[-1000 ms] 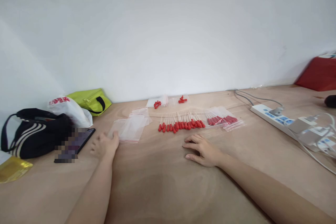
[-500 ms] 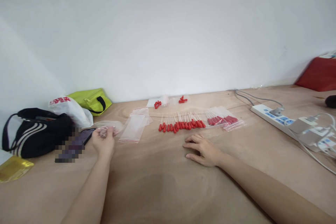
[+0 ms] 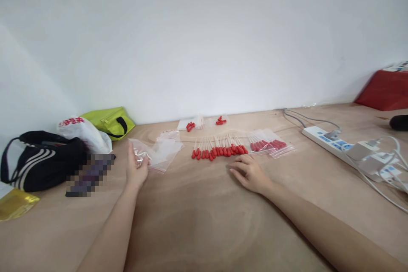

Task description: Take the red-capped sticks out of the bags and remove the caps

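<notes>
My left hand (image 3: 137, 172) is closed on a clear plastic zip bag (image 3: 140, 151), whose far part spreads over a small stack of flat zip bags (image 3: 168, 153) on the table. My right hand (image 3: 253, 173) lies low on the tabletop with its fingers stretched out and nothing in them. Just beyond its fingertips is a row of droppers (image 3: 219, 151) with red bulbs and thin pale stems. To the right of that row are zip bags with red-bulbed droppers inside (image 3: 267, 145). Farther back, two small groups of red bulbs (image 3: 190, 126) rest on clear bags.
At left are a black bag with white stripes (image 3: 40, 161), a white plastic bag (image 3: 86, 134), a lime-green pouch (image 3: 110, 122) and a blurred-out dark object (image 3: 91, 176). A power strip (image 3: 331, 144) with plugs and cables occupies the right, with a red bag (image 3: 384, 91) behind.
My left hand has moved right with the zip bag, from beside the dark object to the stack of bags. My right hand has shifted slightly to the right and away from me.
</notes>
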The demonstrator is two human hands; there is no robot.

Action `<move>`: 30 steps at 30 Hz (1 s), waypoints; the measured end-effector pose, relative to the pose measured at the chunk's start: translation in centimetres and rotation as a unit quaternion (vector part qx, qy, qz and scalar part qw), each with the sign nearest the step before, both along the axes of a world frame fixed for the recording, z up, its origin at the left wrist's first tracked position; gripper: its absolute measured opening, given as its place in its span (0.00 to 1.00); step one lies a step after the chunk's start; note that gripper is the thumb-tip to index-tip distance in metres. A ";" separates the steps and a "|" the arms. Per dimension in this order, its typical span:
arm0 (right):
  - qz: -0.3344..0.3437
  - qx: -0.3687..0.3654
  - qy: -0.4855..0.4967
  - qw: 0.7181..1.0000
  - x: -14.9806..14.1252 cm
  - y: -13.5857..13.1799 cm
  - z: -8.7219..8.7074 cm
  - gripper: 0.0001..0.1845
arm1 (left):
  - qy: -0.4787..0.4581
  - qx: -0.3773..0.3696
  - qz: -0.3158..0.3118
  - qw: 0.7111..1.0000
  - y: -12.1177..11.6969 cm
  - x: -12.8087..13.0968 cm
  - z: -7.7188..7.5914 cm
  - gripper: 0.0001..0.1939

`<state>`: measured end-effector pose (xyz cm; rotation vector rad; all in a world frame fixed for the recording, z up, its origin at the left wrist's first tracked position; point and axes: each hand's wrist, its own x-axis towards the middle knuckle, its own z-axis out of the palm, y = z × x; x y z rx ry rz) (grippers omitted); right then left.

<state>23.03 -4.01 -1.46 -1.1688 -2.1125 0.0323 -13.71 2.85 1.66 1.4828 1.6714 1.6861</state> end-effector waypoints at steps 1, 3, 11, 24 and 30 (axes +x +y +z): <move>-0.032 0.008 0.002 0.999 0.4 0.3 0.1 0.11 | -0.045 0.009 -0.035 0.998 0.0 -0.1 0.0 0.38; -0.117 0.016 0.009 0.993 1.5 1.0 0.4 0.12 | -0.095 -0.019 -0.087 0.992 0.1 -0.2 0.1 0.35; -0.474 -0.151 -0.040 0.866 8.0 4.7 2.5 0.22 | 0.335 -0.158 0.042 0.928 0.1 0.6 -0.3 0.19; -0.489 -0.295 -0.064 0.818 9.2 6.6 2.9 0.20 | 0.524 -0.184 0.008 0.832 -0.5 2.9 -1.1 0.23; -0.480 -0.260 -0.076 0.834 8.7 6.6 2.2 0.16 | 0.490 0.008 0.056 0.870 -1.2 3.8 -1.2 0.17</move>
